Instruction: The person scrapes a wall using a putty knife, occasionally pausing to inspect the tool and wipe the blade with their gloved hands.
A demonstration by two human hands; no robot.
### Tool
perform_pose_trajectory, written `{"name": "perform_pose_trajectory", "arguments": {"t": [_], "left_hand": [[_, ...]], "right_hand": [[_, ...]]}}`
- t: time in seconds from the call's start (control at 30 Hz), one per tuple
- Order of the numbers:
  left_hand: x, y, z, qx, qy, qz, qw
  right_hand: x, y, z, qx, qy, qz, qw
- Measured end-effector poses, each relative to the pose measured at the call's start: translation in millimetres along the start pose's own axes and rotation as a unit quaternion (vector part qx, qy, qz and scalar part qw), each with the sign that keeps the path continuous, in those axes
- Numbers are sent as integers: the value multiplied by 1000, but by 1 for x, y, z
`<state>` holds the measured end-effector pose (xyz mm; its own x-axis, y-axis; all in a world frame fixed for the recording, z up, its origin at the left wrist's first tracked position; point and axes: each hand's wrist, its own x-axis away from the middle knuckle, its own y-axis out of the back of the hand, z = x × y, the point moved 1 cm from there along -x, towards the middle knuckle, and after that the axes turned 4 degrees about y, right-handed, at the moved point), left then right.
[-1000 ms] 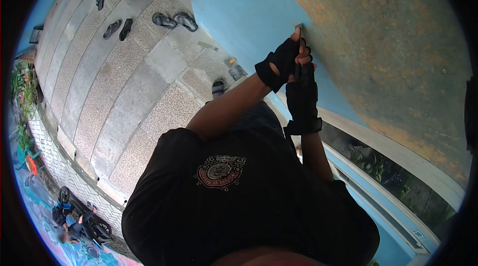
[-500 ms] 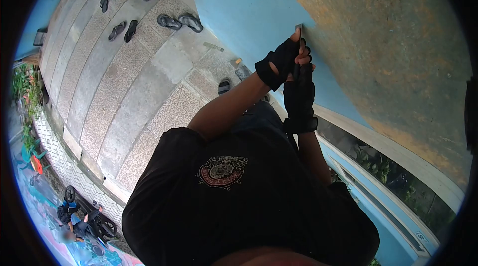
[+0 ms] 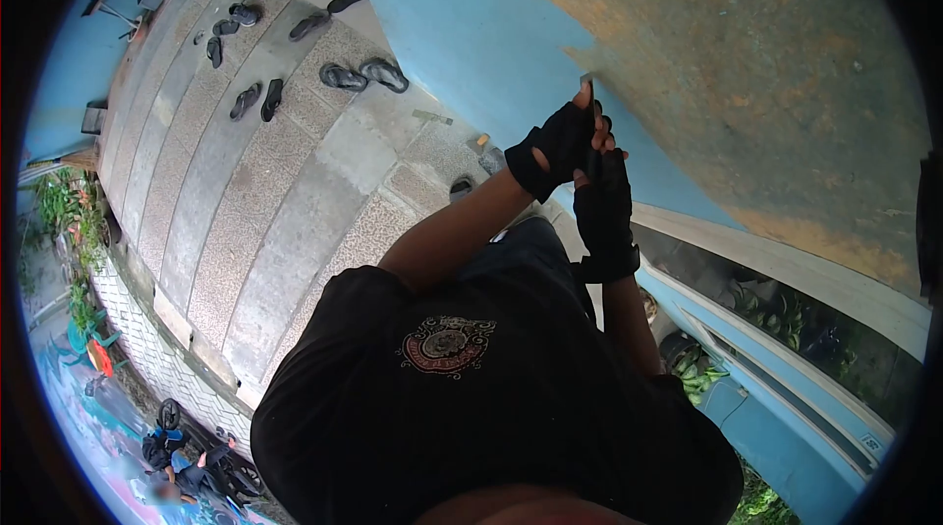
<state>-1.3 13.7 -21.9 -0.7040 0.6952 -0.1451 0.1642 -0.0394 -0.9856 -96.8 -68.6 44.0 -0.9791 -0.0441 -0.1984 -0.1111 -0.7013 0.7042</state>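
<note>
In black fingerless gloves, both my hands are on a scraper (image 3: 595, 112) pressed to the wall. My left hand (image 3: 562, 150) is closed round its upper part, the thumb lying up toward the blade. My right hand (image 3: 604, 211) is closed lower down on the dark handle, which the gloves mostly hide. The small flat blade meets the wall at the edge between light blue paint (image 3: 471, 24) and a bare, brown-grey patch (image 3: 727, 63). A little brown spot shows in the blue just beside the blade.
Several sandals (image 3: 342, 77) lie on the tiled floor (image 3: 295, 201) to the left. Nearer my feet are a flat strip-like object (image 3: 432, 117) and a tool with a tan end (image 3: 482, 140). A ledge (image 3: 786, 255) runs below the wall, with plants beyond. A person sits by a motorcycle (image 3: 211, 461) at lower left.
My view has shifted, so the floor and sandals sit lower and farther right. Both hands stay on the scraper at the wall. A small brown spot now shows in the blue beside the blade.
</note>
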Motion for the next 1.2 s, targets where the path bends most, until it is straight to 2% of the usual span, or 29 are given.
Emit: {"name": "perform_pose_trajectory", "arguments": {"t": [0.13, 0.2, 0.33, 0.4, 0.43, 0.5, 0.6, 0.77, 0.87, 1.0, 1.07, 1.2], "left_hand": [[12, -6, 11, -26, 18, -4, 999], [26, -16, 18, -127, 2, -113, 985], [51, -5, 22, -161, 55, -88, 981], [72, -11, 25, -178, 76, -134, 972], [82, -15, 27, -182, 77, -139, 970], [97, -22, 30, -252, 35, -206, 945], [118, -26, 35, -266, 22, -249, 931], [155, -27, 36, -258, 0, -261, 930], [160, -34, 25, -256, 0, -248, 934], [151, -50, 1, -279, -8, -230, 932], [146, -55, -15, -289, -10, -219, 932], [149, -67, -55, -300, 31, -197, 933]], "right_hand": [[10, 10, 5, 23, 4, -12, 1000], [15, 18, 4, -61, -17, 18, 998], [20, 38, 2, -66, -33, 25, 997], [24, 42, -13, -100, -110, 61, 987], [25, 46, -16, -105, -110, 71, 986], [27, 46, -20, -114, -100, 62, 987], [28, 41, -23, -129, -86, 59, 986], [39, 36, -23, -140, -109, 107, 978], [44, 42, -16, -167, -118, 92, 975], [37, 67, -13, -168, -126, 65, 975], [24, 85, -9, -123, -124, 58, 983], [-15, 95, -10, -93, -172, 73, 978]]}}
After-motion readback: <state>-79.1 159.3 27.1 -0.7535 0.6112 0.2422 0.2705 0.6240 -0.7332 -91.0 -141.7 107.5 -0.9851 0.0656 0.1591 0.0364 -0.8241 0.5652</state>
